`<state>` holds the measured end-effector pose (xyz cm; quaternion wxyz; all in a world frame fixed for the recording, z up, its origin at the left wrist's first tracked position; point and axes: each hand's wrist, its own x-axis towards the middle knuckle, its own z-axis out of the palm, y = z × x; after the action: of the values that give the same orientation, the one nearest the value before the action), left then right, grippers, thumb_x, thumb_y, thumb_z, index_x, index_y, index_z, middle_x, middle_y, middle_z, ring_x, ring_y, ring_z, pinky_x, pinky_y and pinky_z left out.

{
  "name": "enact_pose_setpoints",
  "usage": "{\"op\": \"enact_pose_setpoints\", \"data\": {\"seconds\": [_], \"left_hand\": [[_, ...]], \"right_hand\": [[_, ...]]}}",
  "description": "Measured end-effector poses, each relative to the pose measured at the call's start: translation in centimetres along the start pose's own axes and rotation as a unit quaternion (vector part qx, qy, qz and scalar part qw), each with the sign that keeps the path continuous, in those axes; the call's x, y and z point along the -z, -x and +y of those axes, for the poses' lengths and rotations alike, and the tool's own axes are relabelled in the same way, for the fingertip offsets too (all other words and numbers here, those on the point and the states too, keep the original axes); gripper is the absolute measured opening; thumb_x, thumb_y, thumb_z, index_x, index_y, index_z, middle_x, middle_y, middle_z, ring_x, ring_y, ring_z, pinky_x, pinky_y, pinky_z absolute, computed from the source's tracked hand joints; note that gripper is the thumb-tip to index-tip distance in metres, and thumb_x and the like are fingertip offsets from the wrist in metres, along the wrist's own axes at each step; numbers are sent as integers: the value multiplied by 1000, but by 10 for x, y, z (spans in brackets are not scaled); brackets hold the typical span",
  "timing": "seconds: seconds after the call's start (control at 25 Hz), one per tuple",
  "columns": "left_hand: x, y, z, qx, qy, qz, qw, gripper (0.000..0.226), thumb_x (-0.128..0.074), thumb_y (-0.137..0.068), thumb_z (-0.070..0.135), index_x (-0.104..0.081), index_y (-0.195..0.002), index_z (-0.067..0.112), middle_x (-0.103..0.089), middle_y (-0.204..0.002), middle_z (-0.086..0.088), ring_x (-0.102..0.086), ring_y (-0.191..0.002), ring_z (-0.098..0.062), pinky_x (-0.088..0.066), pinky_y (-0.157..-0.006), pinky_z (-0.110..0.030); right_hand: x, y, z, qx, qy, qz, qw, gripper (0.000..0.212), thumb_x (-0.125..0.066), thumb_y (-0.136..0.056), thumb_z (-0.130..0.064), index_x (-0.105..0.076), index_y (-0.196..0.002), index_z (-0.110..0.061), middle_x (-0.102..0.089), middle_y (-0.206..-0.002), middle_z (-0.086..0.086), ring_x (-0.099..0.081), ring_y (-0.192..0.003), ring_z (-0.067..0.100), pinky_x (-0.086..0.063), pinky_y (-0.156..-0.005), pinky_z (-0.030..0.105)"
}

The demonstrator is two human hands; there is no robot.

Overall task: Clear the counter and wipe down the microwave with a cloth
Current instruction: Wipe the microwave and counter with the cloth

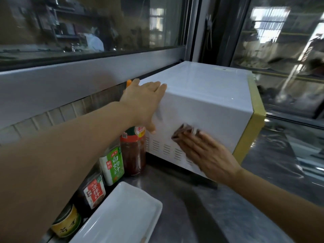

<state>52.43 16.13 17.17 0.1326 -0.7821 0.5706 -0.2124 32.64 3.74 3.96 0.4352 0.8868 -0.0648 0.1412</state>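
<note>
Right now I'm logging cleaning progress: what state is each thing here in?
microwave: upright on the counter, being wiped.
cloth: pressed flat on the microwave's side.
right hand: open, pressing the cloth.
left hand: open, bracing the microwave's corner.
white tray: lying on the counter.
sauce jar: upright, capped.
</note>
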Motion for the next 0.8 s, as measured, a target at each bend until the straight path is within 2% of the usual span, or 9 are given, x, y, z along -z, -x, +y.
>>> {"op": "enact_pose_setpoints", "data": {"seconds": [0.12,0.2,0.32,0.4,0.48,0.56,0.64,0.72,0.8], "left_hand": [[-2,1,1,8,12,12,1000,131,-76,-57,63,1,-149,12,-11,-158,-8,-16,-145,-22,-15,-115,-48],[-6,1,4,16,17,20,1000,130,-76,-57,63,0,-149,12,-12,-158,-8,-16,-145,-23,-17,-114,-47],[-7,3,9,20,26,30,999,130,-76,-57,63,-1,-149,11,-11,-158,-9,-14,-145,-23,-18,-114,-47],[-6,4,9,25,43,29,998,129,-76,-58,62,0,-149,11,-10,-158,-9,-12,-145,-24,-17,-114,-47],[-6,5,8,26,58,27,998,128,-76,-59,61,0,-149,11,-8,-158,-9,-9,-146,-23,-15,-115,-47],[-8,5,8,23,64,32,997,128,-76,-60,61,0,-149,11,-7,-158,-9,-9,-146,-23,-13,-115,-47],[-13,5,10,24,63,47,997,128,-77,-59,60,-1,-149,10,-9,-158,-11,-11,-145,-24,-13,-115,-47],[-19,4,11,28,64,71,995,128,-79,-57,58,-4,-149,9,-13,-157,-12,-13,-145,-26,-14,-115,-48],[-24,2,10,27,69,90,993,128,-81,-56,55,-7,-149,8,-16,-156,-14,-17,-143,-29,-16,-113,-49]], "right_hand": [[10,-3,32,-116,-50,70,989,53,-3,-99,-21,-16,-149,-10,-15,-157,12,-10,-145,28,-2,-119,44],[5,5,27,-141,-37,102,984,51,-10,-100,-21,-17,-149,-9,-15,-156,14,-11,-145,30,-2,-118,45],[-9,44,-4,-36,-13,50,998,61,-40,-88,-20,-25,-146,-8,-17,-153,16,-16,-141,31,-1,-116,45],[-8,65,-5,16,2,20,1000,59,-39,-87,-20,-29,-144,-13,-24,-151,13,-21,-139,28,-2,-114,45],[2,70,14,-43,-2,39,998,55,-25,-90,-16,-29,-145,-11,-28,-152,12,-20,-141,27,-4,-115,44],[11,67,40,-140,-15,81,987,56,-21,-92,-16,-26,-147,-9,-22,-155,13,-14,-145,28,-2,-117,45],[11,64,57,-193,-9,113,975,56,-27,-94,-17,-22,-148,-8,-13,-156,15,-6,-146,30,-1,-119,46],[4,65,51,-231,-12,140,963,55,-38,-95,-17,-25,-147,-7,-14,-155,17,-9,-145,33,-5,-119,48],[-13,76,21,-211,-29,113,970,56,-39,-93,-17,-24,-146,-7,-16,-153,18,-5,-145,35,-4,-118,49]]}}
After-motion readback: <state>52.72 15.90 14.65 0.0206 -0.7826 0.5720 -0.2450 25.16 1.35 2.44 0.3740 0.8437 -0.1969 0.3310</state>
